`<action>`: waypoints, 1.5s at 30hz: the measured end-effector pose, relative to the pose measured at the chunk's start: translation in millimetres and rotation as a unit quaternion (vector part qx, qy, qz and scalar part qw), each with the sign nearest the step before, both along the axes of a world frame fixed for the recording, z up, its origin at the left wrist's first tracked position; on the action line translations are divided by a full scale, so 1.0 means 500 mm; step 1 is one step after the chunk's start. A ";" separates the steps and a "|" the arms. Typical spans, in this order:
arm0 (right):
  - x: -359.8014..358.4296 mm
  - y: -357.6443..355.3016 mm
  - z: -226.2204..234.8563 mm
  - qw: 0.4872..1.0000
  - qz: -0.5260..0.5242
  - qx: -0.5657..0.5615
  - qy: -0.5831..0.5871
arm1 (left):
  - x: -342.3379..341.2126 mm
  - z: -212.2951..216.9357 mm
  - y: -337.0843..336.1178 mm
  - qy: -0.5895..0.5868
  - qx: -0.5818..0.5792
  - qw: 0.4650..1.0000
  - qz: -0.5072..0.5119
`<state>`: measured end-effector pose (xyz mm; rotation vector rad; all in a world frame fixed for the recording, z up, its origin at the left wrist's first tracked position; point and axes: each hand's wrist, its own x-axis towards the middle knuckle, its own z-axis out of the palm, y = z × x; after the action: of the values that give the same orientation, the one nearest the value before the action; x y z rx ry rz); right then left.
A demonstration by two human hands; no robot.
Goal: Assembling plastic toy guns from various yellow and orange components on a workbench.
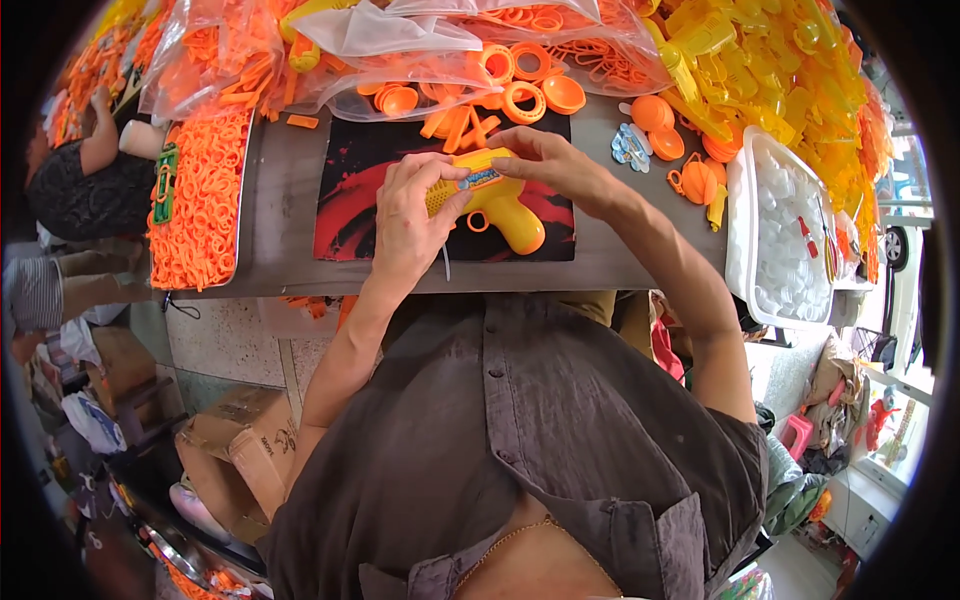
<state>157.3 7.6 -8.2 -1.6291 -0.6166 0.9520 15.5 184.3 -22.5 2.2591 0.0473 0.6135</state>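
A yellow toy gun point(519, 226) lies on its side over the black and red mat point(345, 220), its handle toward me and to the right. It has an orange trigger point(478, 221) and a blue printed sticker point(482, 178) on its side. My left hand point(412, 220) is closed round the ridged front part, with the thumb beside the sticker. The fingers of my right hand point(560, 168) are bent over the gun's upper edge at the sticker's right end; some fingertips are hidden. A thin pale strip point(446, 263) hangs below my left hand.
Orange rings and caps point(525, 100) lie beyond the mat, beside clear bags point(400, 35). A tray of small orange parts point(200, 200) stands left. Blue stickers point(631, 147) and orange discs point(655, 115) lie right, near a white bin point(745, 230) of clear parts. Yellow shells point(770, 70) are heaped behind.
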 end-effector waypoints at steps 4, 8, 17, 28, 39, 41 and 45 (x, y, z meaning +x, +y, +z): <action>0.041 0.014 -0.005 0.998 0.059 -0.023 -0.009 | 0.007 0.003 0.007 0.007 -0.008 1.000 -0.016; 0.048 0.024 -0.010 0.993 0.102 -0.037 -0.056 | 0.009 0.013 0.006 0.009 0.025 1.000 -0.013; -0.088 -0.073 0.062 0.931 0.017 -0.025 -0.365 | -0.008 0.071 0.062 0.044 -0.199 0.973 -0.107; -0.275 -0.672 0.422 0.769 -0.312 -0.443 -0.339 | 0.493 0.140 0.636 -0.030 0.028 0.999 -0.031; -0.410 -1.061 -0.245 0.700 -0.352 -0.615 -0.088 | 0.675 0.072 0.640 0.186 0.000 0.977 0.101; -0.413 -1.050 -0.355 0.690 -0.350 -0.610 -0.170 | 0.594 0.116 0.710 0.142 -0.137 0.970 0.139; -0.523 -1.136 -0.351 0.530 -0.678 -0.486 -0.150 | 0.452 0.125 0.535 0.017 -0.301 0.949 0.093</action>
<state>-104.1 -560.3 -184.0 -2.4368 1.2406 -0.3792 241.4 451.6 40.0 1.6790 0.4139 0.5646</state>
